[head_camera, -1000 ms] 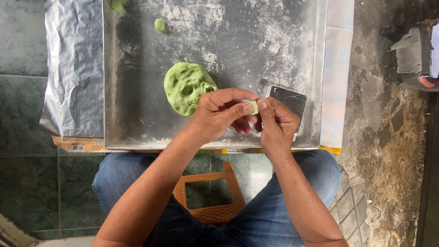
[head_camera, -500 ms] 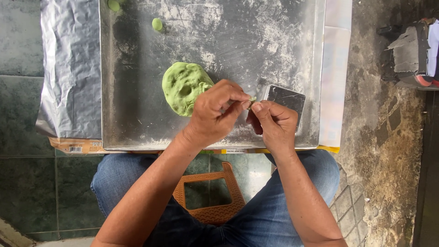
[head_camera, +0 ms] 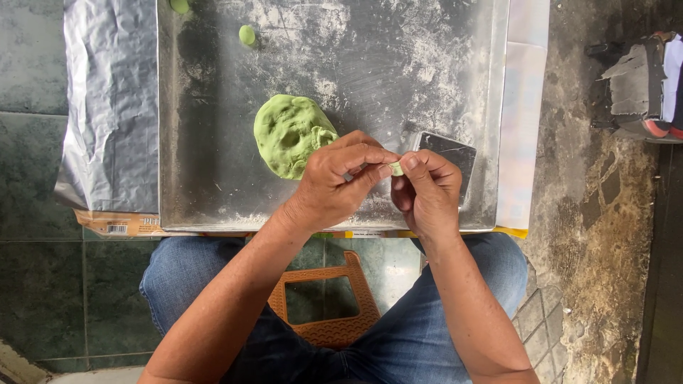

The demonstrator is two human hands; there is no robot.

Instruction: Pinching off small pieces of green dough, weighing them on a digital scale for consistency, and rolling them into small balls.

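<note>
A lump of green dough [head_camera: 290, 135] lies on a floured metal tray [head_camera: 213, 142]. My left hand [head_camera: 340, 178] and my right hand [head_camera: 427, 188] meet just right of the lump, both pinching a small piece of green dough [head_camera: 396, 168] between thumbs and fingertips above the tray. A small green dough ball [head_camera: 247, 34] rests near the tray's far edge, and another [head_camera: 179, 6] shows at the top edge. A flat metal scraper [head_camera: 449, 151] lies on the tray behind my right hand.
Crinkled foil [head_camera: 107, 107] covers the surface left of the tray. A brown plastic stool [head_camera: 324, 302] shows between my knees. A rough concrete floor [head_camera: 597, 235] runs along the right, with a dark object [head_camera: 644, 78] at the far right.
Both hands have stayed together over the tray, working the small dough piece between the fingertips. The big lump and scraper have not moved.
</note>
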